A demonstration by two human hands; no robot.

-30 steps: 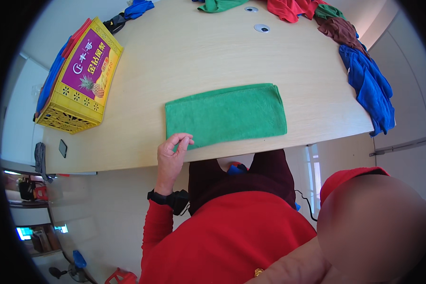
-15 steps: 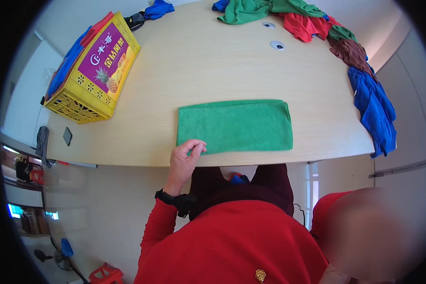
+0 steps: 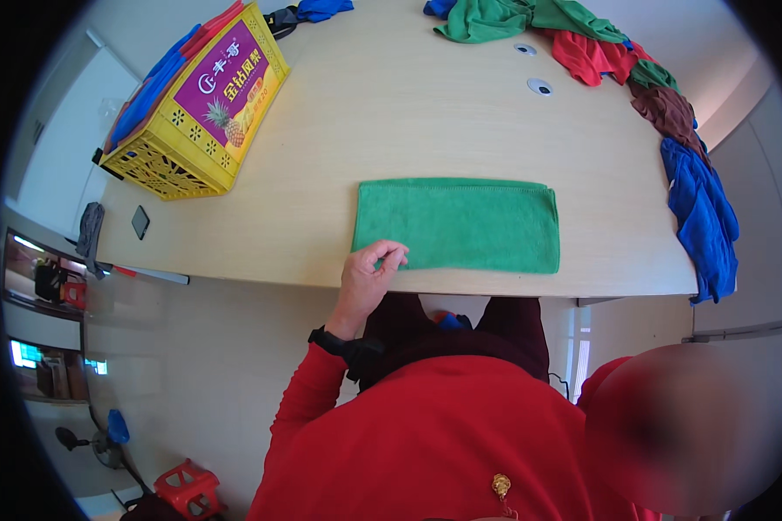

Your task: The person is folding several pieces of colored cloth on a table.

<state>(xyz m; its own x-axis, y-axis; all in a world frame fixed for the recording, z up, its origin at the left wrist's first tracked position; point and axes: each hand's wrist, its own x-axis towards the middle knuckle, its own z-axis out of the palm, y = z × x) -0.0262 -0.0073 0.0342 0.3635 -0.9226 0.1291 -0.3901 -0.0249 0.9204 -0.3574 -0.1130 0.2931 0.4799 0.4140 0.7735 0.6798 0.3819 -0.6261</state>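
A folded green cloth (image 3: 469, 226) lies flat near the table's front edge, its stitched hem along the far side. My left hand (image 3: 369, 278) is at the near left corner of the cloth, with fingers curled and pressed together over it. Whether they pinch anything is hidden. A dark band circles the left wrist. My right hand does not show; the red right sleeve (image 3: 601, 375) runs into a blurred patch at the lower right.
On the table (image 3: 304, 208) stands a yellow crate (image 3: 169, 169) holding blue and red cloths, left, near a phone (image 3: 141, 222). Rumpled green, red, brown and blue cloths (image 3: 702, 217) line the far right edge. Two round black-and-white discs (image 3: 540, 87) lie nearby. A red stool (image 3: 187, 491) stands on the floor.
The view has shifted, so the table, crate and cloth appear farther right. My left hand stays at the corner of the green cloth, its fingers still curled.
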